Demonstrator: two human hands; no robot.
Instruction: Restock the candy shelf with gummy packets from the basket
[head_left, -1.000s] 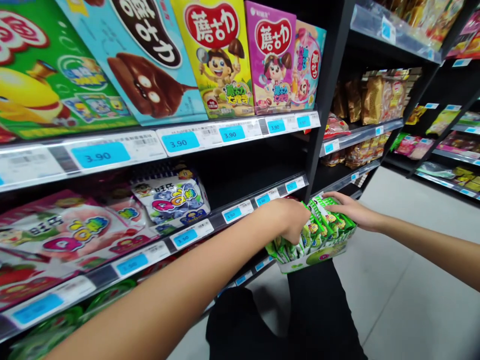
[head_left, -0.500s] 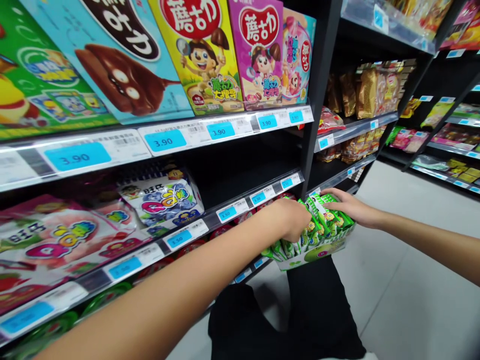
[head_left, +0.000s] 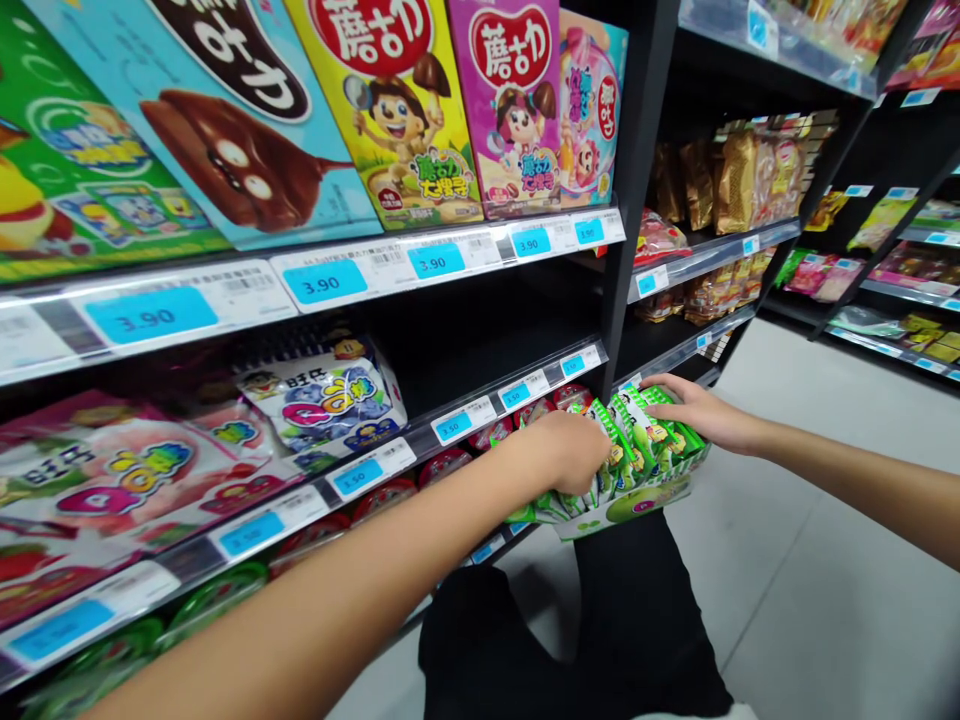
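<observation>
A low open display box, printed in white and green, rests over my knees by the shelf. Green gummy candy bags stand packed in a row inside it. My left hand reaches into the box's left end, its fingers closed on one or more of the green bags. The fingertips are hidden among them. My right hand grips the box's far right corner, its thumb and fingers lying over the bags there. The box's rear wall is mostly hidden.
Pink candy bags and a blueberry candy bag lie on the middle shelf. Chocolate snack boxes stand above. Round red-lidded tubs sit below. A black upright divides the shelving, and grey floor lies at right.
My left hand has shifted slightly left, and more green bag shows beside and beneath it at the box's left end. My right hand and the box stay in place.
</observation>
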